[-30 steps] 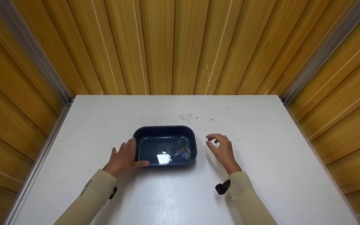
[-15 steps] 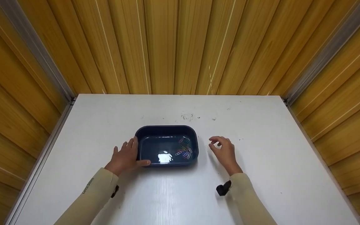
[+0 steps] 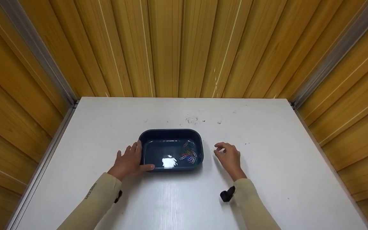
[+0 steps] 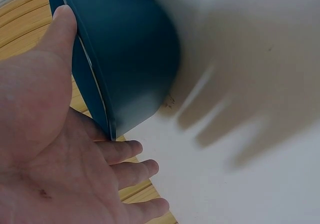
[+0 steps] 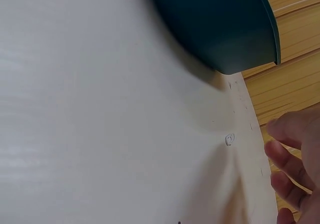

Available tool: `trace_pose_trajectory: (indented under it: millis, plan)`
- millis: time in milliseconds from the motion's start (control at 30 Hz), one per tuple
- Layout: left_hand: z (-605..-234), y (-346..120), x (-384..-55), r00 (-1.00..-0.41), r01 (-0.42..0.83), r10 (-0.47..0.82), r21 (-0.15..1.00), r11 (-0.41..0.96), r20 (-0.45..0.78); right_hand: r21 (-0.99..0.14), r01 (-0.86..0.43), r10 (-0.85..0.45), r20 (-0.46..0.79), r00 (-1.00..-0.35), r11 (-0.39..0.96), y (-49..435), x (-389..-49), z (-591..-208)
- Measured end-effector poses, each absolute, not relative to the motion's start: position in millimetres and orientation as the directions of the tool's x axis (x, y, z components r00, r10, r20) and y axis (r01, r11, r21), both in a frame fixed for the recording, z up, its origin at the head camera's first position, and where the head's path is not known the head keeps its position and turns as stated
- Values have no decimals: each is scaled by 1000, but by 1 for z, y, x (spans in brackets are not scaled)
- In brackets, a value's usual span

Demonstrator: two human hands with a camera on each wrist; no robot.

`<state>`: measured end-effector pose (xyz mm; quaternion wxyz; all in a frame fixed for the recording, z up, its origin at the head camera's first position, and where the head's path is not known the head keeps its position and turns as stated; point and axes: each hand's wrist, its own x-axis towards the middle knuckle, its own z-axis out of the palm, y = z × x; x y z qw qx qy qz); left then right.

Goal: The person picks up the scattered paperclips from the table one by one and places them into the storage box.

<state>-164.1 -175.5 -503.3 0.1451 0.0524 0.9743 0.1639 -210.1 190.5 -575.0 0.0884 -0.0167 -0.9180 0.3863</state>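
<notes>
A dark blue rectangular tray (image 3: 172,169) with rounded corners sits on the white table. Inside, a loose cluster of coloured paper clips (image 3: 189,155) lies toward its right end. My left hand (image 3: 128,162) rests against the tray's left side, thumb laid along the near rim and fingers fairly straight. In the left wrist view, the thumb (image 4: 64,26) touches the rim while the other fingers spread past the corner. To the right of the tray, apart from it, my right hand (image 3: 229,158) hovers with loosely bent fingers. No held thing shows in it in the right wrist view.
Small dark marks (image 3: 192,120) dot the white table (image 3: 260,127) behind the tray. Yellow wood-patterned panels (image 3: 164,48) enclose the back and both sides. A black wrist device (image 3: 227,194) shows below the right hand.
The head view has shifted slightly. My left hand stays on the tray, and my right hand remains beside it in nearly the same pose. The tray and paper clips show no clear movement.
</notes>
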Motion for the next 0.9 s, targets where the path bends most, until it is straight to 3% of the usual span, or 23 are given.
trace_pose_trajectory:
  millis: [900]
  plan:
    - [-504, -175, -164, -951, 57, 156, 344, 937, -266, -659, 5, 110, 119, -987, 753, 183, -216, -593]
